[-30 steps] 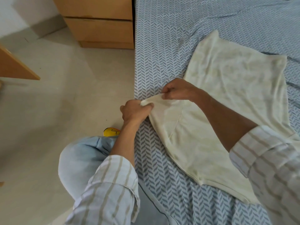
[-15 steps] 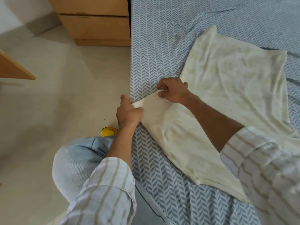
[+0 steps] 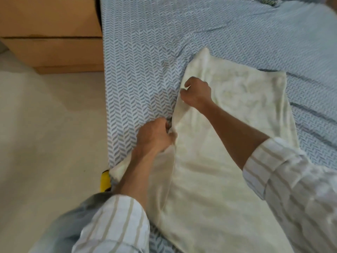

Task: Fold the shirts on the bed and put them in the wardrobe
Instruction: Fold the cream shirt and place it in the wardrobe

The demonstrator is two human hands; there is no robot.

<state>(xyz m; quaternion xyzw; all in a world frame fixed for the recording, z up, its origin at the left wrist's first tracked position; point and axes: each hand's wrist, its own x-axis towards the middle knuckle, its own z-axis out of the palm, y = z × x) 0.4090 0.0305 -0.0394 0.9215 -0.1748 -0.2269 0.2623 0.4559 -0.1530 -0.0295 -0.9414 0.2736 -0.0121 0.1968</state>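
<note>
The left hand [image 3: 155,135] sits just below the middle of the view, its fingers curled tight around the left edge of a cream shirt [image 3: 228,143], with cloth bunched in the fist. The right hand [image 3: 197,94] lies at about one o'clock from the left one, near but not touching it, and is also closed: its fingers and thumb pinch the same edge of the shirt farther up. Between the two hands the edge runs as a raised fold, lifted a little off the bed [image 3: 145,61].

One shirt is in view. It lies spread over the bed from the centre toward five o'clock, its far corners at twelve and two o'clock, and a small part of it hangs past the bed's edge at about seven o'clock. The bed's cover is pale blue with a grey herringbone print, and it fills the view from eleven round to three o'clock.

Two hands and two forearms show, each coming out of a white sleeve with tan stripes: the left sleeve [image 3: 116,225] at six o'clock, the right sleeve [image 3: 291,189] at four o'clock.

One wooden cabinet [image 3: 52,41] with two drawer fronts stands at ten o'clock, against the side of the bed. One small yellow thing [image 3: 105,180] lies on the pale floor [image 3: 45,134] at seven o'clock, just beside the bed; what it is cannot be told.
</note>
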